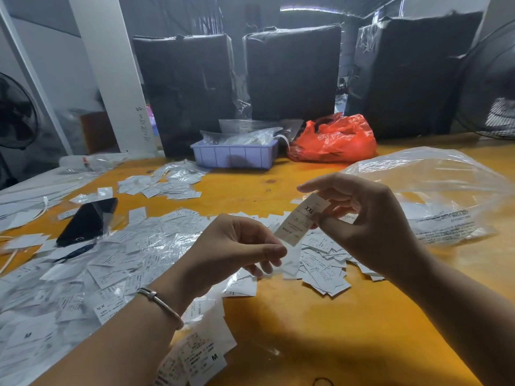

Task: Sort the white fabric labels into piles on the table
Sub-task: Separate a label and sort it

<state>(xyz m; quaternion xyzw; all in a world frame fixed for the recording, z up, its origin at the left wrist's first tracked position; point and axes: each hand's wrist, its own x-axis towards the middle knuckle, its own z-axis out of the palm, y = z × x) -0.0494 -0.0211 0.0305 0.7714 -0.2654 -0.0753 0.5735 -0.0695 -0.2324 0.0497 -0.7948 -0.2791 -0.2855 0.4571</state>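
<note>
White fabric, a label marked XXL (302, 218), is what we pinch between the thumb and fingers of our right hand (362, 218), lifted above the table (320, 324), while our left hand (231, 246) hangs just beside its lower edge with fingers curled, and we cannot tell whether they touch it or hold anything. Below both hands we see a heap of labels (323, 263) on the yellow top, and a wider spread of labels (83, 274) to the left around a black phone (86, 221). Further out lie a clear plastic bag (434, 196), a lilac tray (234, 156) and a red bag (334, 140).
</note>
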